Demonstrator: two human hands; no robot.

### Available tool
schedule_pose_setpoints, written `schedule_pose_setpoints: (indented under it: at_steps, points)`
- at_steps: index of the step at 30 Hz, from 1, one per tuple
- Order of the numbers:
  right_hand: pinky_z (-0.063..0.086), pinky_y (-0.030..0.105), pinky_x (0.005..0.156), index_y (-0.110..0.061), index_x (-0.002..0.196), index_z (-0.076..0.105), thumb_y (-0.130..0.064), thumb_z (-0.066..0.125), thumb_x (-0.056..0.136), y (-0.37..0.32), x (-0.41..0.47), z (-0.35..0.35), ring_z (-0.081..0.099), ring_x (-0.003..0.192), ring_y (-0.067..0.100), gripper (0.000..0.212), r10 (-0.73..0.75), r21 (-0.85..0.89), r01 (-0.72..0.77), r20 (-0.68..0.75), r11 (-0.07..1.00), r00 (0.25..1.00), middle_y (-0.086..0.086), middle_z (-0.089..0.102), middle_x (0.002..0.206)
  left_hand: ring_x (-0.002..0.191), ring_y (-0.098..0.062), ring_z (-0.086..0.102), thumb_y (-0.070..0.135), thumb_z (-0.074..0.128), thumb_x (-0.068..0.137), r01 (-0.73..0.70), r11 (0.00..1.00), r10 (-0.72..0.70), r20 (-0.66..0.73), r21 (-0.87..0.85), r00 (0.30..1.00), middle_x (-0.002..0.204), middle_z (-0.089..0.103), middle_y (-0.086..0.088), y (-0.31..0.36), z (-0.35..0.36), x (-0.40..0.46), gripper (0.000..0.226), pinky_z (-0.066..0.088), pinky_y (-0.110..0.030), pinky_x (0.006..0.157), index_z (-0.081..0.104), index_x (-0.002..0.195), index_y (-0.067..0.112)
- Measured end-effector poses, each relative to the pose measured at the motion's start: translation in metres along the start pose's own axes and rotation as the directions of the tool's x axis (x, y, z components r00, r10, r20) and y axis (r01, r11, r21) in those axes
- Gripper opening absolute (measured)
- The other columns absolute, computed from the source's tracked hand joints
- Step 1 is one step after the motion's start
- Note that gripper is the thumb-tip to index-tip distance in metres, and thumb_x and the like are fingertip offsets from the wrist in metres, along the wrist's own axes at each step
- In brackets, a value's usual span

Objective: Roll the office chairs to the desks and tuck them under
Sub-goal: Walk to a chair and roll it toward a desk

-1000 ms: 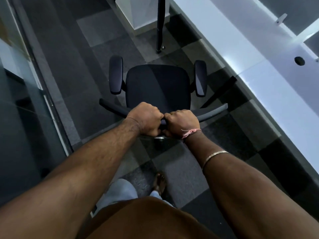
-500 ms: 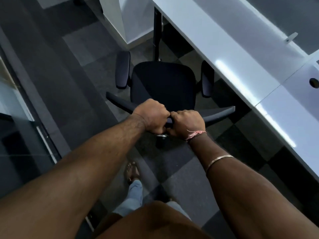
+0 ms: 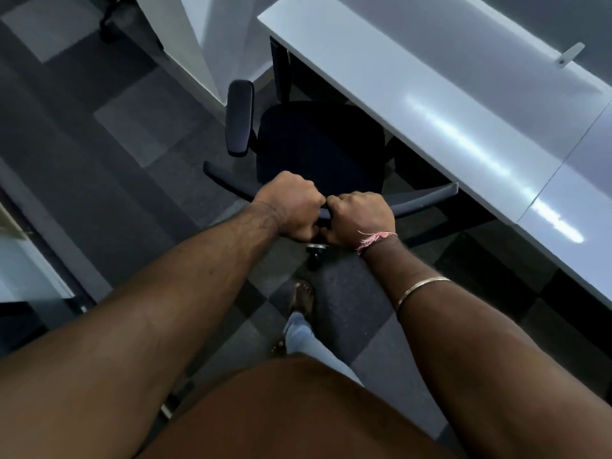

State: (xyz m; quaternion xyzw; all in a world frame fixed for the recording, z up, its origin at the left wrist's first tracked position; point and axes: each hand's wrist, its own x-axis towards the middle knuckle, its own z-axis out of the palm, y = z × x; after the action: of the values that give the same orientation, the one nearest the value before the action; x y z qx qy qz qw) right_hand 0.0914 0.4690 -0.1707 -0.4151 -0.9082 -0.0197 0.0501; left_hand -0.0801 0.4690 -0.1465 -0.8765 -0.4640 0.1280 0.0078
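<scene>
**Office chair partly under bench, both hands on backrest**

The left hand point(image 3: 289, 205) and right hand point(image 3: 359, 218) curl tightly around the top edge of the black office chair point(image 3: 319, 154), knuckles touching at centre. The seat's far right part sits beneath the white bench point(image 3: 463, 104). The left armrest point(image 3: 240, 117) is outside the bench edge. A sandalled foot point(image 3: 302, 298) stands on the checkered carpet point(image 3: 132, 134).

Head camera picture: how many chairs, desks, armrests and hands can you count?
Office chair: 1
White desk: 1 (it continues past a seam at right)
Armrest in view: 1
Hands gripping the backrest: 2, left hand and right hand
Total: 5
</scene>
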Motion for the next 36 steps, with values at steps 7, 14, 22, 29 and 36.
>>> schedule_pose_setpoints:
  at_steps: [7, 14, 22, 29, 36]
  points:
    - [0.035, 0.03, 0.054, -0.018, 0.076, 0.064, -0.057, 0.065, 0.072, 0.027, 0.057, 0.005, 0.066, 0.063, 0.029, 0.039, 0.026, -0.042, -0.023, 0.058, 0.999, 0.998, 0.003, 0.068, 0.07, 0.071, -0.022, 0.066, 0.067, 0.049, 0.087, -0.039, 0.999, 0.039, -0.016, 0.001, 0.999, 0.077, 0.066, 0.006, -0.052, -0.003, 0.048, 0.043, 0.055, -0.037, 0.066, 0.056, 0.074, 0.027]
    - [0.037, 0.029, 0.053, -0.019, 0.073, 0.063, -0.06, 0.068, 0.069, 0.032, 0.09, 0.006, 0.065, 0.059, 0.028, 0.041, 0.125, -0.066, -0.122, 0.042, 0.99, 0.991, 0.001, 0.067, 0.067, 0.075, -0.023, 0.067, 0.067, 0.048, 0.087, -0.103, 0.995, 0.102, -0.042, -0.007, 0.994, 0.082, 0.068, 0.005, -0.086, -0.003, 0.071, 0.041, 0.055, -0.037, 0.067, 0.052, 0.077, 0.027]
    - [0.039, 0.027, 0.053, -0.023, 0.072, 0.065, -0.059, 0.072, 0.062, -0.006, 0.092, 0.006, 0.065, 0.06, 0.026, 0.038, 0.333, -0.091, -0.327, 0.064, 0.941, 0.941, -0.002, 0.067, 0.066, 0.075, -0.022, 0.066, 0.069, 0.046, 0.088, -0.213, 0.977, 0.212, -0.063, -0.003, 0.975, 0.081, 0.067, 0.005, -0.102, 0.003, 0.056, 0.047, 0.054, -0.037, 0.068, 0.06, 0.079, 0.025]
    - [0.036, 0.027, 0.051, -0.021, 0.071, 0.065, -0.053, 0.075, 0.062, -0.074, 0.099, 0.014, 0.064, 0.056, 0.026, 0.035, 0.448, -0.063, -0.447, 0.006, 0.892, 0.894, -0.001, 0.067, 0.065, 0.075, -0.02, 0.066, 0.07, 0.046, 0.089, -0.351, 0.935, 0.354, -0.07, 0.047, 0.933, 0.08, 0.067, 0.006, -0.138, 0.015, 0.017, 0.044, 0.054, -0.037, 0.067, 0.052, 0.076, 0.028]
    - [0.039, 0.03, 0.052, -0.021, 0.074, 0.065, -0.056, 0.071, 0.07, -0.112, 0.087, 0.014, 0.063, 0.057, 0.025, 0.036, 0.529, -0.067, -0.527, 0.004, 0.847, 0.849, -0.001, 0.066, 0.066, 0.07, -0.018, 0.064, 0.066, 0.049, 0.088, -0.474, 0.877, 0.479, -0.054, 0.074, 0.876, 0.075, 0.063, 0.008, -0.145, 0.021, -0.001, 0.041, 0.056, -0.037, 0.064, 0.054, 0.074, 0.028]
